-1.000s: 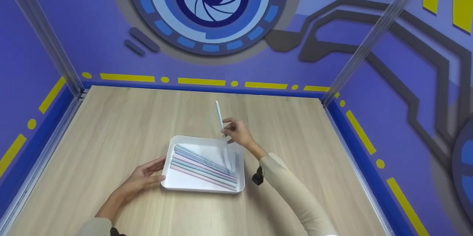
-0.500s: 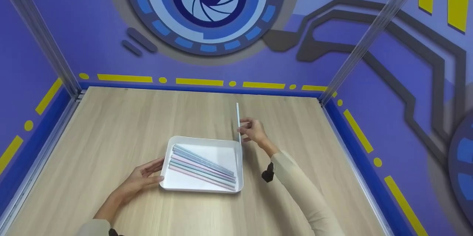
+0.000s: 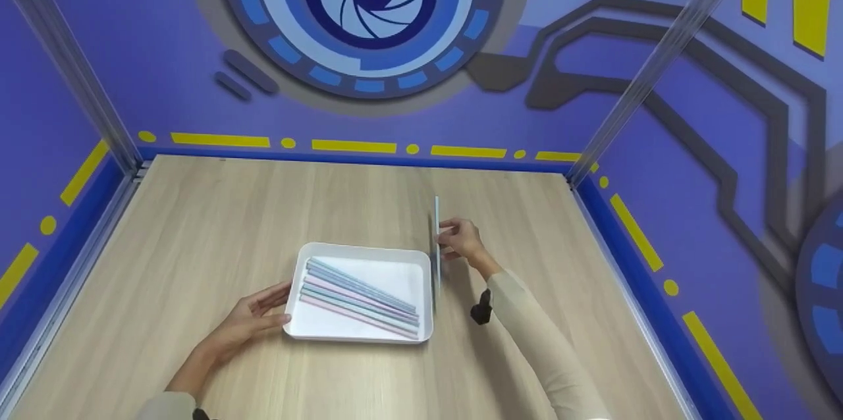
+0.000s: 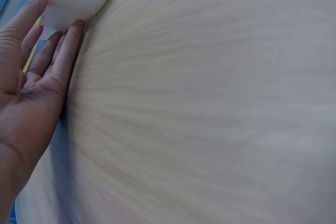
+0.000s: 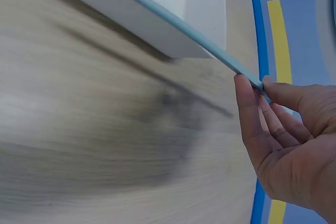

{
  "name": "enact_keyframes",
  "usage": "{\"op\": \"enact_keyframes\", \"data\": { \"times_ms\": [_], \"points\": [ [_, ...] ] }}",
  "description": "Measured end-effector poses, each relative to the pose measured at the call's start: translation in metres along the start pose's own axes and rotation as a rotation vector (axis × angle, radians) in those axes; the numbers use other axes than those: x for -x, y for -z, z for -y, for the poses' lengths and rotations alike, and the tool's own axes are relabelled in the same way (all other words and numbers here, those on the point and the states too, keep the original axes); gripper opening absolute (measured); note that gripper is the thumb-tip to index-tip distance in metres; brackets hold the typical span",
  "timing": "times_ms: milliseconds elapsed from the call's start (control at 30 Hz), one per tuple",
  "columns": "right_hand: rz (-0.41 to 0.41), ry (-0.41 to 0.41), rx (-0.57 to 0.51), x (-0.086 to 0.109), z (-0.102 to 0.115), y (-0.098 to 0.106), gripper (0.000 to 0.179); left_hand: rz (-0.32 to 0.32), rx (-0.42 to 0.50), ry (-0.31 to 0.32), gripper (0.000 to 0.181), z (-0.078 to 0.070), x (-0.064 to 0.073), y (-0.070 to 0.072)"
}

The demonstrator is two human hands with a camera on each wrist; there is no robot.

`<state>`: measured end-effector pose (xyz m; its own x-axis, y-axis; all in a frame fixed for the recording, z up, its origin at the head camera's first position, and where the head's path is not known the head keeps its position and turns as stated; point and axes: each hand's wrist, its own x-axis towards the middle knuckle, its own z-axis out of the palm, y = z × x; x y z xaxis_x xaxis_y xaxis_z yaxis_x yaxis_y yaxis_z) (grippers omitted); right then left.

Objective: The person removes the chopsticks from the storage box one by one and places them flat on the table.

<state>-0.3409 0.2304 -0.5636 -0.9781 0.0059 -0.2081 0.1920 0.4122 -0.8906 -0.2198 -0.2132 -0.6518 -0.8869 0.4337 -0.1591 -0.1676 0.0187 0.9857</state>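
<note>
A white rectangular tray (image 3: 395, 255) sits on the table with several pastel straws (image 3: 361, 295) lying slantwise in it, blue, pink and green. My left hand (image 3: 253, 315) rests against the tray's left end, fingers fairly straight; in the left wrist view its thumb and fingertips touch the tray's corner (image 4: 73, 3). Between thumb and fingers, my right hand (image 3: 463, 239) pinches a single light-blue straw (image 3: 437, 212) just beyond the tray's right side. The right wrist view shows this straw (image 5: 194, 35) gripped near one end, its hollow far end in front of the tray wall.
Wooden table (image 3: 217, 222) surrounds the tray. Purple-blue panels (image 3: 369, 117) with yellow dashes stand behind and at both sides. Metal posts (image 3: 665, 64) rise at the back corners. The held straw and right hand cast shadows on the wood.
The right hand has carried its straw rightward, from over the tray to outside its right edge. The left hand and the other straws keep their places.
</note>
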Motion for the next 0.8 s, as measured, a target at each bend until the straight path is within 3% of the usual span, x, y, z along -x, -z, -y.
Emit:
{"op": "enact_keyframes", "data": {
  "times_ms": [333, 567, 800],
  "points": [
    [-0.003, -0.071, 0.079, -0.007, -0.023, -0.009, 0.033, 0.003, 0.006, -0.016, 0.078, 0.001, 0.000, 0.000],
    [-0.016, -0.060, 0.147, -0.007, -0.036, -0.011, 0.032, 0.002, -0.004, -0.011, 0.078, 0.001, 0.000, 0.000],
    [-0.015, -0.053, 0.133, -0.009, -0.039, -0.013, 0.032, -0.018, 0.005, 0.006, 0.080, 0.001, 0.000, 0.000]
  ]
}}
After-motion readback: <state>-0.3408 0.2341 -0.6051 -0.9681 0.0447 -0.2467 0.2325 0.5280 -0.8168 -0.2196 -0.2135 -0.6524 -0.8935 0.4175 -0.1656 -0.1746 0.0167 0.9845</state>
